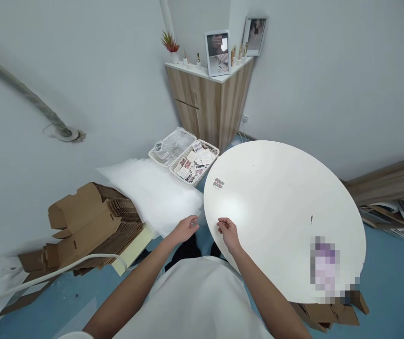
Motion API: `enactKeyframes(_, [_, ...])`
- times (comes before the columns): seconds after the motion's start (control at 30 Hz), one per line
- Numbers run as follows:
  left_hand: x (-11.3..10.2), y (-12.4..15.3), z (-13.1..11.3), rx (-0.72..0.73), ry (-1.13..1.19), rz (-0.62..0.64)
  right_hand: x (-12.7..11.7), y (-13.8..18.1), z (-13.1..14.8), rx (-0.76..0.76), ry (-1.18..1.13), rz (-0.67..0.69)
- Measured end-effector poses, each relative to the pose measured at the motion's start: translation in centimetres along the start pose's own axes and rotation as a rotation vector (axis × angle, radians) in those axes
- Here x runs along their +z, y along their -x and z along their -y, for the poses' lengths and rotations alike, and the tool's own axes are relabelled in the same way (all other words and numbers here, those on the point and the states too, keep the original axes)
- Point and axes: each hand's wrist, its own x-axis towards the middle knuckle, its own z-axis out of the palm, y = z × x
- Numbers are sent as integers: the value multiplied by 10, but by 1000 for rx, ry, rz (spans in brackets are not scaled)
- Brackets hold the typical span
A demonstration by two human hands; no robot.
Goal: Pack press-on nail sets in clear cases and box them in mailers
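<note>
My left hand [186,228] hovers just off the near-left edge of a round white table [279,207], fingers curled in a pinch; I cannot make out anything between them. My right hand [227,231] rests at the table's near edge, fingers curled together in a pinch as well, its content too small to name. The two hands are a short gap apart. A small sheet of coloured stickers [218,183] lies on the table's left side, beyond my hands.
Two white baskets sit left of the table: one [195,161] holds several small printed cards, the other [171,147] clear plastic bags. White foam sheets [152,193] and flat cardboard boxes [92,221] lie to the left. A wooden corner cabinet [209,101] stands behind.
</note>
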Motion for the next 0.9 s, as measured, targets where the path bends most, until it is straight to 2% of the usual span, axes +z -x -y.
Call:
enactKeyframes(0.2, [-28, -2, 14, 49, 12, -75, 37, -8, 0, -10, 46, 73])
enactKeyframes(0.47, [-95, -18, 36, 109, 127, -181, 110, -47, 24, -139, 167, 100])
enactKeyframes(0.6, [-119, -39, 37, 99, 223, -233, 136, -68, 36, -183, 276, 113])
enactKeyframes(0.73, [-134, -66, 30, 114, 309, -248, 153, -91, 52, -185, 423, 166])
enactKeyframes(0.9, [-154, -110, 12, 108, 387, -293, 167, -145, 81, -236, 645, 172])
